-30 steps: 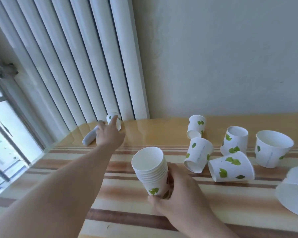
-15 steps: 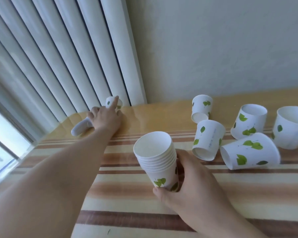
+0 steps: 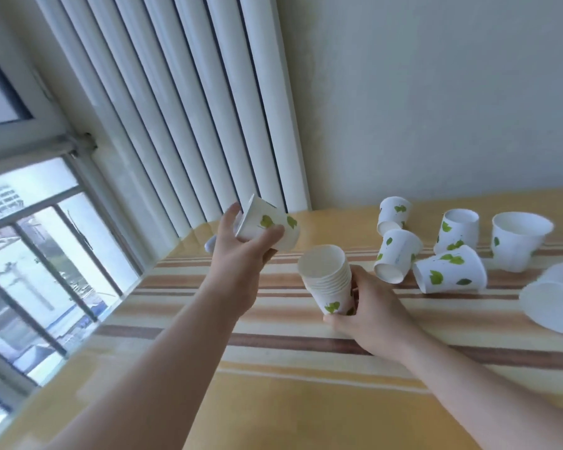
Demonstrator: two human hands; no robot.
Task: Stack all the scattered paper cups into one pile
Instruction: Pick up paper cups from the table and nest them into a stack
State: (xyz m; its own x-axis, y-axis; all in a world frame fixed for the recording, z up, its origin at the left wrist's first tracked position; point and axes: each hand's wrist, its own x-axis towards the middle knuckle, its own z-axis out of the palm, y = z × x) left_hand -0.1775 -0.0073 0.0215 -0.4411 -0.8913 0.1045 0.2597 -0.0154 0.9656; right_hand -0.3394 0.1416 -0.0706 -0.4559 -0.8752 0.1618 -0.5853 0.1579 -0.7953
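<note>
My left hand (image 3: 238,251) holds a single white paper cup with green leaves (image 3: 267,226) on its side in the air, above the table's far left corner. My right hand (image 3: 371,306) grips a stack of nested cups (image 3: 330,280), tilted with its mouth up and to the left. Several loose cups sit to the right: two lying cups (image 3: 394,216) (image 3: 397,254), an upright cup (image 3: 457,230), a cup on its side (image 3: 449,274), a wide upright cup (image 3: 517,245) and a blurred one at the right edge (image 3: 553,297).
The table (image 3: 273,384) wears a yellow cloth with brown stripes. White vertical blinds (image 3: 189,108) hang behind the far left corner, beside a window (image 3: 30,254). A small white object (image 3: 209,244) lies behind my left hand. A plain wall (image 3: 436,92) backs the table.
My left hand has lifted the cup off the far left corner and brought it up toward the stack. The stack in my right hand has stayed put. The view has tilted.
</note>
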